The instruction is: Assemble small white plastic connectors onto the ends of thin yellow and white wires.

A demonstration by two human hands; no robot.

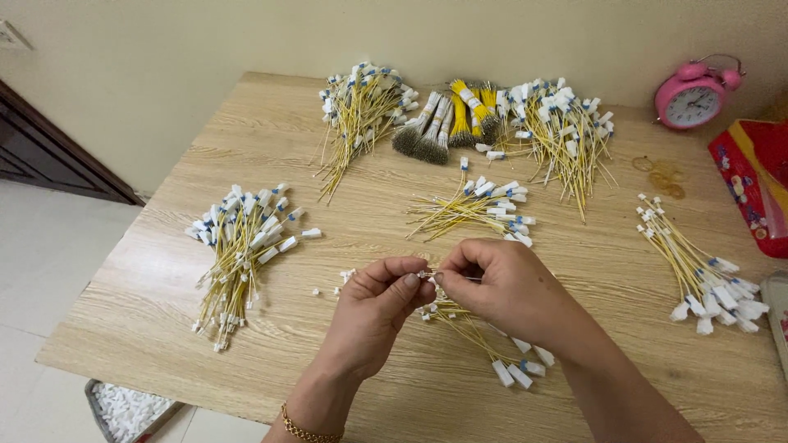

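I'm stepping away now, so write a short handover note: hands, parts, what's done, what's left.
Left hand and right hand meet over the table, pinching a small white connector and thin wire between fingertips.
Small wire bunch lies under the hands; loose connectors lie just left.
Done, it seems: fitted bundles at left, centre, right and back.
Left, apparently: bare bundles at back.

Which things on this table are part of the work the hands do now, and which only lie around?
In the work:
left hand and right hand, pinching one thin wire end
yellow wire bundles with white connectors
loose white connectors

Lying about:
pink alarm clock
red printed bag
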